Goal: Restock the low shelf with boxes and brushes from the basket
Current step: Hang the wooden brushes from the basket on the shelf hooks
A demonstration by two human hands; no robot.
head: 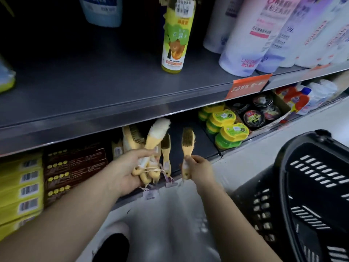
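Note:
My left hand [126, 173] grips a bundle of wooden brushes [151, 146] by their handles, bristle heads pointing up toward the low shelf [190, 148]; one has white bristles. Paper tags on strings dangle under the bundle. My right hand [198, 168] pinches the handle of a single dark-bristled brush [187, 146], held upright just in front of the low shelf's bare patch. Stacks of yellow boxes [22, 188] and brown boxes [75, 167] fill the low shelf's left part. The black basket [309, 195] stands on the floor at the right.
Yellow-green round containers [224, 127] and black tins [258, 112] sit on the low shelf to the right. The grey shelf above [113, 86] carries a yellow-green bottle [175, 35] and large white bottles [264, 35]. An orange price tag [247, 86] hangs on its edge.

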